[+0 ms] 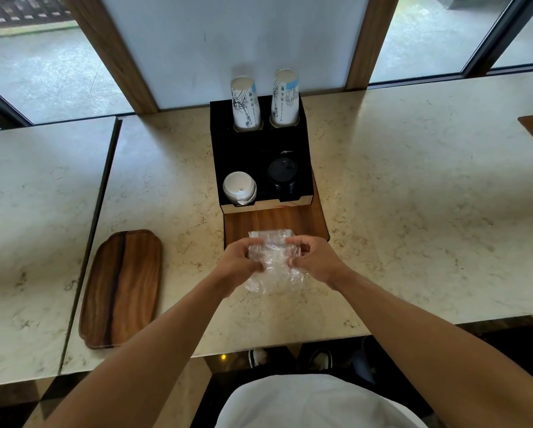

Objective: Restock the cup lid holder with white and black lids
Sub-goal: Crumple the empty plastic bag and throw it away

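Note:
A black lid and cup holder [243, 156] stands on the marble counter against the wall. Its front left slot holds a stack of white lids [239, 188]; its front right slot holds a stack of black lids [282, 174]. Two stacks of upside-down paper cups [246, 103] fill the back slots. Just in front of the holder, my left hand [239, 262] and my right hand [316, 261] both grip a crumpled clear plastic bag [273, 261], one hand on each side. The bag looks empty.
A wooden board [308, 222] lies under the holder's front. A dark wooden tray [121, 288] rests on the counter to the left. A seam [101, 193] divides the counter from another slab at the left. Windows run behind.

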